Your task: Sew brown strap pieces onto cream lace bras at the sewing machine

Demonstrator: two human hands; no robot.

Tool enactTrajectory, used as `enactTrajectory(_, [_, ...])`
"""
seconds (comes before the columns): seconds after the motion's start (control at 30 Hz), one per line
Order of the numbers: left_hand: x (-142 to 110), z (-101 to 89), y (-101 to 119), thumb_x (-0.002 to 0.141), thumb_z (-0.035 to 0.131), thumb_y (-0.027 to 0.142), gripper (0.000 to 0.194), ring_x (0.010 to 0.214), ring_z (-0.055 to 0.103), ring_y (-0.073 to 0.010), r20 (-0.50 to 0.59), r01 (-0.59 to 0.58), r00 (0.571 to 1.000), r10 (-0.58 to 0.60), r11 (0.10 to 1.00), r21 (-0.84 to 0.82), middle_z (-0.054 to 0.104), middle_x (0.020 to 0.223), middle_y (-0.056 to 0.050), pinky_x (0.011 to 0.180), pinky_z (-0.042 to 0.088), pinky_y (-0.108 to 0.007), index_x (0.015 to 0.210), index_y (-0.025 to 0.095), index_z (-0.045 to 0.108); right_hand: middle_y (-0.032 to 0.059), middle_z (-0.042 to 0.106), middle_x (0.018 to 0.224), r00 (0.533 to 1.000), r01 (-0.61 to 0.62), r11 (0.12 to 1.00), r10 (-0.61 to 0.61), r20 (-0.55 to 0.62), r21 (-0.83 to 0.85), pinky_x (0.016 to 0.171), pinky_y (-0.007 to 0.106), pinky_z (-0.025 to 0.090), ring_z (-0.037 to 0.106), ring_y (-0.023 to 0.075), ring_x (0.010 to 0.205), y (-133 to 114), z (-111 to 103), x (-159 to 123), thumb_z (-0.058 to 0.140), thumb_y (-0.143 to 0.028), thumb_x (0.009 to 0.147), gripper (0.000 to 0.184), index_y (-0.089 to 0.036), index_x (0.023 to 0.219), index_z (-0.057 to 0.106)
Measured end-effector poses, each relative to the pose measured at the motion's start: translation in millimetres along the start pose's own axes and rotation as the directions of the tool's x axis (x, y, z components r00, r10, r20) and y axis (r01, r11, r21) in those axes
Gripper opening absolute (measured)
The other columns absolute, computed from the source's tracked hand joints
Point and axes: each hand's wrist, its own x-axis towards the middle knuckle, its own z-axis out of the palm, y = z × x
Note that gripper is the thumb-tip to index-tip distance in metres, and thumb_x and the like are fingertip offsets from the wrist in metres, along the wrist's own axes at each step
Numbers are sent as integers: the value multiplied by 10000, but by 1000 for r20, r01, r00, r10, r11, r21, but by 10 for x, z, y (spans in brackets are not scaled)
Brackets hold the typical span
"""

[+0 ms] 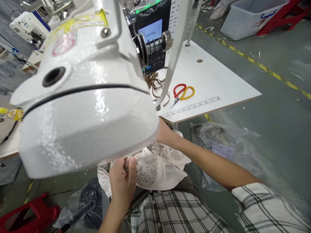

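Observation:
A cream lace bra [167, 173] lies across my lap, partly under the white sewing machine head [87, 129]. My left hand [122, 178] is closed at the bra's left side, thumb and fingers pinching its edge. From the right, my right hand [164, 132] reaches in beneath the machine head. Only its back and wrist show; the fingers are hidden behind the machine, so what they touch is unclear. The needle area is also out of sight.
Scissors [182, 94] with red and yellow handles lie on the white table [218, 77] beside a printed ruler strip [191, 106]. Brown tape [155, 82] is heaped near the control panel [152, 35]. A plastic bag [218, 145] is right, a red stool [29, 213] lower left, a bin [250, 17] beyond.

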Motion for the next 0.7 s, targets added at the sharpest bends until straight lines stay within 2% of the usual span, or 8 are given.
enactTrajectory(0.17, [20,40,2,952,484,322,285,681,675,-169,8,-5,1000,5,1000,27,740,905,-66,529,460,-233,1147,185,641,46,637,934,1000,13,1000,-13,4,28,743,311,486,612,197,879,-31,-14,-24,594,-179,804,59,-187,787,650])
enactTrajectory(0.27, [-17,56,13,947,496,257,266,831,691,-178,46,-85,995,86,996,-32,729,1043,-66,646,503,-239,1181,209,615,41,611,875,999,-2,1000,1,44,24,701,316,489,588,179,775,-54,-72,-72,572,-226,833,99,-196,752,621])
enactTrajectory(0.33, [-63,66,14,941,501,199,297,877,673,-172,74,-165,982,171,983,-85,712,1056,-66,726,509,-251,1228,215,574,38,595,846,998,6,1000,-6,67,2,704,329,497,573,181,758,-59,-114,-104,561,-237,842,116,-207,738,601])
enactTrajectory(0.4, [-111,85,14,914,542,176,334,911,640,-196,2,-240,971,240,970,-25,673,1053,-93,801,499,-306,1246,202,554,39,586,839,996,13,1000,-11,87,-24,725,343,508,572,193,791,-60,-140,-124,553,-226,845,113,-216,739,591])
enactTrajectory(0.5, [-160,143,25,854,629,177,365,1051,572,-281,-145,-311,930,338,933,182,590,1146,-158,917,444,-430,1215,183,579,40,573,830,995,10,998,-3,102,-64,729,357,518,565,206,812,-64,-140,-131,538,-223,852,119,-226,743,587])
enactTrajectory(0.57, [-169,193,45,842,652,180,419,1118,542,-313,-117,-364,910,397,902,232,573,1198,-185,969,408,-464,1251,160,564,44,566,826,994,3,995,8,107,-96,720,358,518,558,210,808,-73,-125,-126,527,-226,859,132,-231,741,586])
enactTrajectory(0.63, [-161,234,71,852,650,198,482,1131,543,-314,-42,-417,898,437,879,232,597,1192,-193,993,398,-458,1312,126,525,47,564,826,994,2,992,11,108,-126,717,346,512,552,206,810,-84,-111,-119,520,-228,868,143,-225,738,580])
enactTrajectory(0.7, [-144,253,101,863,646,223,497,1131,549,-311,-13,-433,893,449,868,244,610,1197,-194,995,398,-452,1332,119,519,48,566,843,995,10,990,4,104,-140,736,322,500,549,192,829,-93,-102,-111,507,-216,877,154,-206,735,567])
